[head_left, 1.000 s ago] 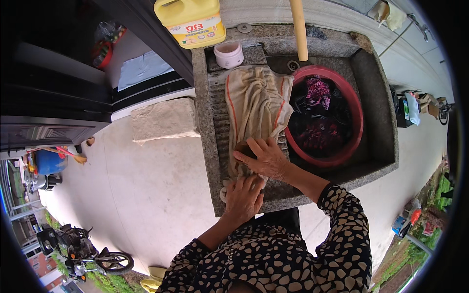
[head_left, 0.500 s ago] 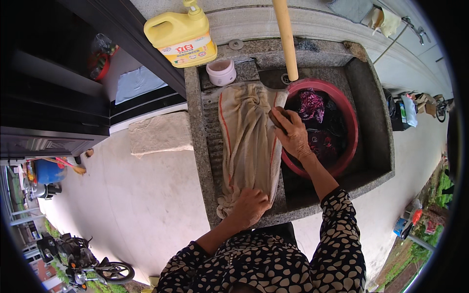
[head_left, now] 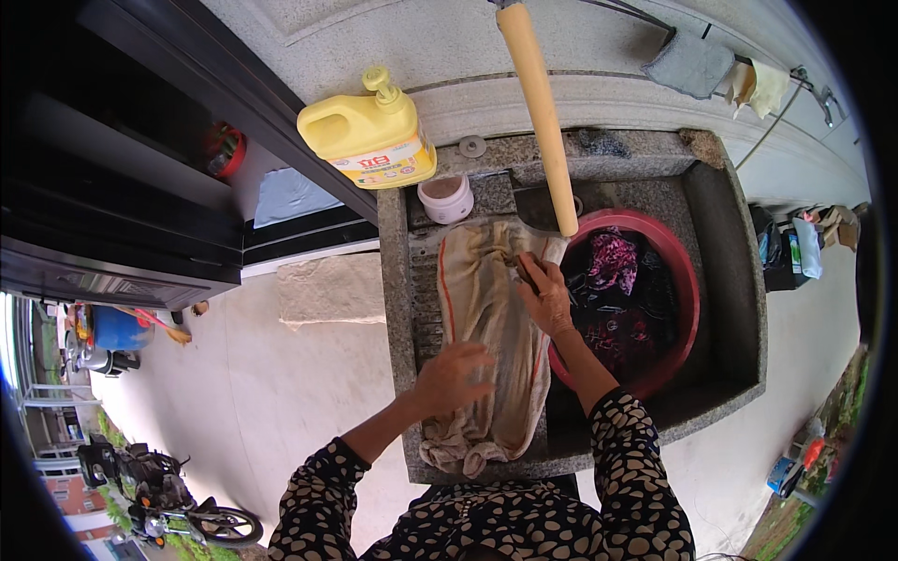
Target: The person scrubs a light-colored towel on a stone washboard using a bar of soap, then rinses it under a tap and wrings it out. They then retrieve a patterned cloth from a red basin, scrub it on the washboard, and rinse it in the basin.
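Observation:
A wet beige cloth point(head_left: 496, 374) with orange side stripes lies over the ribbed washboard part of a stone sink point(head_left: 400, 309), bunched up at its near end. My right hand point(head_left: 547, 304) grips a brown scrub brush point(head_left: 532, 273) over the cloth's upper right part; its bristles are hidden. Above the cloth's left middle, my left hand point(head_left: 453, 379) has its fingers apart and holds nothing, slightly blurred. Right of the cloth, a red basin point(head_left: 690, 290) in the sink holds dark water with a pink-and-black patterned garment point(head_left: 613, 262).
A pale pink tub point(head_left: 446, 201) and a yellow pump jug point(head_left: 369, 140) stand at the sink's far left. A light wooden pole point(head_left: 541, 122) slants down to the basin's rim. Left on the floor lies a beige mat point(head_left: 332, 288); a motorcycle point(head_left: 168, 491) stands farther off.
My left hand has let go of the cloth's near end and moved up and left. My right hand still holds the brush on the cloth. The whole view has shifted, with the sink lower.

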A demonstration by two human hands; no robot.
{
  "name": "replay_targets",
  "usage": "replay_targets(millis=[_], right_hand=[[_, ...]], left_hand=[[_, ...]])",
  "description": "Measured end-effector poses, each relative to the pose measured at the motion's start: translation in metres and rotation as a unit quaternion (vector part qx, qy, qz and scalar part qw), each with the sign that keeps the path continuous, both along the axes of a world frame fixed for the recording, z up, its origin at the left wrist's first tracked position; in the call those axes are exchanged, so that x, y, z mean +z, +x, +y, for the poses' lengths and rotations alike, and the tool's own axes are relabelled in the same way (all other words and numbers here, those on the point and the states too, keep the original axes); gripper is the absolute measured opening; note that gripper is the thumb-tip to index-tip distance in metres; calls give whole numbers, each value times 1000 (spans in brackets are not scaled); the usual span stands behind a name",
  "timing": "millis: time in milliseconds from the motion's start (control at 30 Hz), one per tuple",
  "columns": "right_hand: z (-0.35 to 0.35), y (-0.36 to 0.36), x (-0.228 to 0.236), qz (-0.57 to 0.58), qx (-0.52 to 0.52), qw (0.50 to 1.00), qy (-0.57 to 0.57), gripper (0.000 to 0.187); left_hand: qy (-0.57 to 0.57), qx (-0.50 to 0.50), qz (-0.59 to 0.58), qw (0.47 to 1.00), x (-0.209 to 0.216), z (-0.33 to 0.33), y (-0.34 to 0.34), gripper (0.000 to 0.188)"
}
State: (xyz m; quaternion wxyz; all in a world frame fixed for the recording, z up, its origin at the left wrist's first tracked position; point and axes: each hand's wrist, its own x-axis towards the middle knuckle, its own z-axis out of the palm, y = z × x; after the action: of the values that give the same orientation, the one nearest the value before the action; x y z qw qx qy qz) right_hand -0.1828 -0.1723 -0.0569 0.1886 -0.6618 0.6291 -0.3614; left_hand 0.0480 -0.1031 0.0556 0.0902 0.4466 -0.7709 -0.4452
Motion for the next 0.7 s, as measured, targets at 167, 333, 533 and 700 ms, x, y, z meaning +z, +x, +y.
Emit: replay_targets(millis=[167,333,533,700], right_hand=[[10,18,24,176,45,983,-1,67],[11,13,23,151,45,988,8,71],[12,7,19,99,31,994,29,73],[9,6,18,82,26,996,36,72]], left_hand=[[-371,132,-70,916,-46,-170,4,53],[-305,108,-221,920,-69,-230,-13,40],[-244,54,-279,927,-61,-238,-17,24],[-116,27,-291,949,-62,-251,-5,31]])
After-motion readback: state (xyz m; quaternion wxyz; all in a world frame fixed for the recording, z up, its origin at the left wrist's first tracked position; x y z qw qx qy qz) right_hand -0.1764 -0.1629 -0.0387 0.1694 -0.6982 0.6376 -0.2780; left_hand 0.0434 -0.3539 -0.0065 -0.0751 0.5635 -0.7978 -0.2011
